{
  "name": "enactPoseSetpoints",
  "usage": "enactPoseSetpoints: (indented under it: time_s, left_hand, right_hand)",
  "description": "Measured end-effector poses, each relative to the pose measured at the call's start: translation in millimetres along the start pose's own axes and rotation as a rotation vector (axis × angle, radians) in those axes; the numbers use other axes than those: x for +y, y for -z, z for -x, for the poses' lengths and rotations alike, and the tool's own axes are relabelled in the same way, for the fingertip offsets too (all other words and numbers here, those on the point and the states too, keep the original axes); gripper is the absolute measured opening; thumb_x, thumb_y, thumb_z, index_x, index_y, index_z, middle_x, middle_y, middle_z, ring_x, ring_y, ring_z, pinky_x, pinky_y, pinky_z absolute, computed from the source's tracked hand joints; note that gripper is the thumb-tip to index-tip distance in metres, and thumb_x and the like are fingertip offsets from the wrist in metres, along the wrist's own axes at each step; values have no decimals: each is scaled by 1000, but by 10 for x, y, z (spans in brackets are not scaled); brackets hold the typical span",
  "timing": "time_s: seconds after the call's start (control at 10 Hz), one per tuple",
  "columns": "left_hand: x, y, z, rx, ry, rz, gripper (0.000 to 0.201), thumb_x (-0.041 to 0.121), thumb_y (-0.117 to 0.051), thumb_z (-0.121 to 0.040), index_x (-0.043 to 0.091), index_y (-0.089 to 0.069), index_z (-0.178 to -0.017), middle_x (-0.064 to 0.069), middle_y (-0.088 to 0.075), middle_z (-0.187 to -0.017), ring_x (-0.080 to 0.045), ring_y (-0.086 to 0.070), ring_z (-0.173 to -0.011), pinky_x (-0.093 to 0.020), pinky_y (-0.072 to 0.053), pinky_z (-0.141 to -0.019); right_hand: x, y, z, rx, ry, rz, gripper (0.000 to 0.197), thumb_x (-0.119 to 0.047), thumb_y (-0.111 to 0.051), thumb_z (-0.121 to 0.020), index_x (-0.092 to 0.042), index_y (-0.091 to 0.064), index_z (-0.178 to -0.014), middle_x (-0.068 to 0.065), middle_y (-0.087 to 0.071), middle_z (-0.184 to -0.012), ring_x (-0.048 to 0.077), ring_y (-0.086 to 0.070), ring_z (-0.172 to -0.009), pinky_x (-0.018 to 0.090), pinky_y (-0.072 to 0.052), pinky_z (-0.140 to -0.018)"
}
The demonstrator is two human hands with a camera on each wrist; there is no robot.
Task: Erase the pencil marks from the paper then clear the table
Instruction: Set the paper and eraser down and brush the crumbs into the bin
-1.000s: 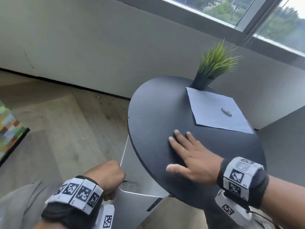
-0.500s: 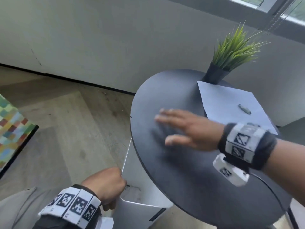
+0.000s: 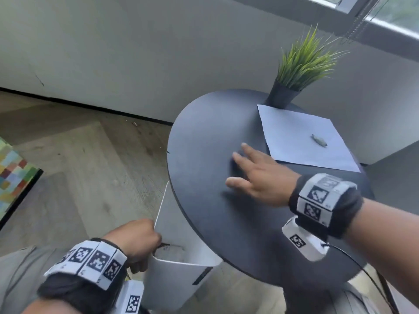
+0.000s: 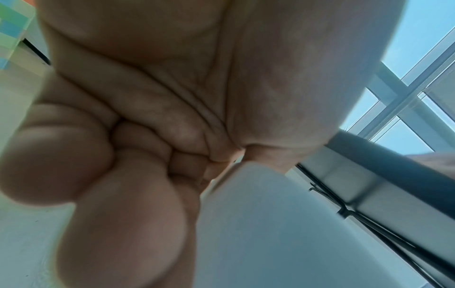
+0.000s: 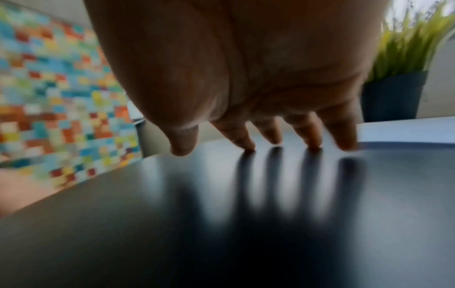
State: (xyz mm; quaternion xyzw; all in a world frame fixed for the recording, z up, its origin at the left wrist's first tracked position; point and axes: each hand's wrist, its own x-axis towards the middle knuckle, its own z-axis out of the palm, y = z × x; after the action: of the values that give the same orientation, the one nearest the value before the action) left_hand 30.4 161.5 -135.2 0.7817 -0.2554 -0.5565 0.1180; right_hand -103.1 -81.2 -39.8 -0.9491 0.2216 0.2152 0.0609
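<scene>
A white sheet of paper point(image 3: 301, 137) lies at the back right of the round black table point(image 3: 204, 132), with a small grey eraser point(image 3: 319, 140) on it. My right hand point(image 3: 254, 175) lies flat, fingers straight and spread. Its fingertips point(image 5: 248, 148) touch the bare tabletop point(image 5: 221, 214) just left of the paper's near corner point(image 5: 406, 132). Below the table's left edge, my left hand point(image 3: 136, 239) grips the rim of a white open-topped container point(image 3: 174, 282). In the left wrist view its curled fingers point(image 4: 147, 136) pinch that rim point(image 4: 270, 224).
A green grass plant point(image 3: 301, 62) in a dark pot point(image 3: 281, 96) stands at the table's back edge, behind the paper. There is wooden floor to the left, with a multicoloured patchwork object point(image 3: 13, 175) at the far left. A grey wall and a window lie behind.
My right hand has swept across the tabletop, first leftward, then back toward the paper's near corner. The left hand has kept its hold on the container's rim.
</scene>
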Motion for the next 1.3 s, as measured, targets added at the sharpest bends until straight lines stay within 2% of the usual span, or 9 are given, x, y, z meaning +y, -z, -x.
enactPoseSetpoints:
  time_s: [0.2, 0.3, 0.4, 0.6, 0.7, 0.8, 1.0, 1.1, 1.3]
  left_hand:
    - [67, 0, 78, 28, 40, -31, 34, 8, -42, -87, -12, -68, -97, -15, -70, -60, -20, -58, -37, -16, -36, -36]
    - [92, -34, 112, 60, 58, -72, 32, 8, -42, -88, -8, -67, -77, -14, -70, -59, -19, -59, -39, -15, -35, -35]
    - [101, -62, 149, 82, 61, -74, 32, 5, -42, -89, -7, -68, -74, -14, -70, -60, -18, -58, -38, -15, -35, -35]
    - [113, -155, 197, 175, 77, -92, 36, 8, -44, -94, 0, -63, -64, -15, -69, -66, -18, -58, -43, -14, -34, -34]
    - [109, -216, 154, 175, 88, -83, 30, 10, -44, -101, -6, -69, -100, -19, -74, -100, -27, -74, -79, -19, -47, -45]
    - [119, -248, 193, 245, 89, -51, 30, 12, -52, -101, -1, -64, -125, -14, -70, -120, -25, -69, -87, -15, -50, -55]
    - [246, -301, 274, 150, 76, -183, 37, 13, -41, -102, -4, -71, -91, -16, -74, -99, -17, -67, -60, -13, -41, -42]
    - [275, -316, 278, 146, 54, -232, 36, 12, -43, -101, -9, -72, -104, -19, -73, -107, -29, -71, -89, -14, -39, -41]
    - [154, -349, 2, 200, 92, -142, 36, 10, -43, -101, -13, -64, -119, -16, -59, -88, -25, -56, -73, -14, -35, -41]
  right_hand:
    - [-759, -520, 943, -60, 432, 45, 99, -80, -33, -83, -24, 6, -155, -6, 19, -162, 24, 23, -148, 56, 8, -118]
    - [-652, -577, 1059, 20, 442, -105, 92, -73, -40, -85, -31, 1, -156, -11, 13, -163, 11, 16, -149, 47, 5, -121]
    - [-464, -712, 1029, 109, -75, -137, 82, -75, -23, -88, -36, 5, -154, -11, 20, -161, 18, 20, -148, 52, 1, -120]
    - [-826, -1032, 1557, 223, 291, -304, 78, -78, -30, -86, -49, 1, -151, -19, 10, -162, 4, 16, -148, 42, 11, -119]
    - [-306, -1046, 1690, 506, -284, -500, 81, -81, -16, -84, -41, -6, -154, -15, 5, -163, 6, 10, -149, 42, 5, -121]
    - [10, -1272, 1590, 318, -661, -410, 88, -77, -3, -80, -31, -7, -156, 0, 6, -165, 22, 10, -150, 54, 2, -119]
    - [-1049, -1321, 1370, 334, -282, -297, 85, -76, 6, -81, -34, -1, -155, -4, 23, -161, 23, 29, -145, 60, 21, -110]
    - [-1249, -1220, 1316, 409, 54, -418, 65, -60, -31, -96, -35, -18, -154, -13, -6, -162, 11, 1, -151, 51, 5, -119]
    - [-793, -1263, 1345, 482, -173, -350, 61, -51, -14, -88, -45, -29, -147, -19, -6, -161, 12, 7, -150, 52, 10, -118]
